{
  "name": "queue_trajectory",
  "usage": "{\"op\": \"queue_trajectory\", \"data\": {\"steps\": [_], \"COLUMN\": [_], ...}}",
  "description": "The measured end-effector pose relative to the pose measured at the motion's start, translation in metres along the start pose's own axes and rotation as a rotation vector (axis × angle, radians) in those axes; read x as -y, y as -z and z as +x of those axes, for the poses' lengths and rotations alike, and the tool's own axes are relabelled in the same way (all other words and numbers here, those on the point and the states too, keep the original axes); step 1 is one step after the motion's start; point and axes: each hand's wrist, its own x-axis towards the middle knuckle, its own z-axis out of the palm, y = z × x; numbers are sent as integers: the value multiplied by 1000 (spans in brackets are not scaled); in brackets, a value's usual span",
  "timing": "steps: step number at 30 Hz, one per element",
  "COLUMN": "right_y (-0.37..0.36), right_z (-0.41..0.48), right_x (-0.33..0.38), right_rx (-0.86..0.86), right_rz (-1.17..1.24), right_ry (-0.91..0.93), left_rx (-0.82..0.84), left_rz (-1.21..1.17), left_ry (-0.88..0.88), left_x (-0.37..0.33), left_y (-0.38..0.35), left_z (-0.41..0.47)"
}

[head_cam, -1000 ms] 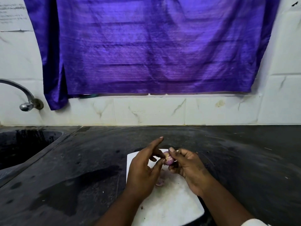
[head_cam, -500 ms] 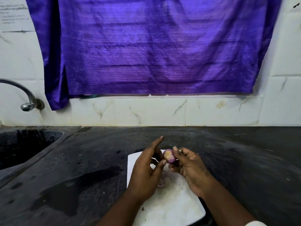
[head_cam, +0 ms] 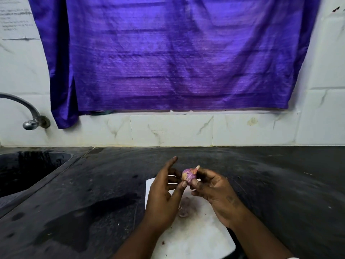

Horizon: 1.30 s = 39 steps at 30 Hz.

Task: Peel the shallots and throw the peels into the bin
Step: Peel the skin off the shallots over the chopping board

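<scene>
A small purple-pink shallot [head_cam: 188, 175] is held in the air above the far end of a white cutting board [head_cam: 196, 238]. My right hand [head_cam: 214, 193] pinches it between thumb and fingers, with a flap of skin sticking up at the top. My left hand [head_cam: 166, 195] touches the shallot's left side with its thumb tip, its index finger pointing up and away. Pale loose peels [head_cam: 184, 208] lie on the board under my hands. No bin is in view.
The board rests on a dark stone counter [head_cam: 280, 184] with a wet patch [head_cam: 84, 221] to its left. A sink [head_cam: 28, 171] and a metal tap [head_cam: 31, 118] are at the far left. A purple curtain [head_cam: 177, 57] hangs on the tiled wall behind.
Both hands have lifted the shallot slightly and turned it. My right hand has opened more toward the camera, and a flap of skin now stands up from the shallot's top.
</scene>
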Motion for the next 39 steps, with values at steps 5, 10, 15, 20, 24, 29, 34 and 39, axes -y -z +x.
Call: {"op": "queue_trajectory", "data": {"steps": [5,10,15,20,24,29,34,39], "right_y": [0,0,-3,-1,-4,-3,-3,-4], "right_z": [0,1,2,4,4,3,4,1], "right_x": [-2,-5,-14,-21,-19,-16,-20,-21], "right_rx": [2,-11,-82,-90,-57,-4,-9,-5], "right_rz": [40,-54,-244,-377,-319,-253,-302,-460], "right_ry": [-23,-8,121,180,141,99,117,226], "left_rx": [0,-54,-39,-48,-104,-107,-90,-66], "left_rz": [33,120,110,-86,-142,-146,-141,-316], "left_ry": [4,-50,-46,82,67,75,106,178], "left_x": [-5,-8,-6,-3,-3,-4,-2,-1], "left_y": [1,2,1,-2,0,0,-2,0], "left_z": [0,-1,1,3,6,5,6,3]}}
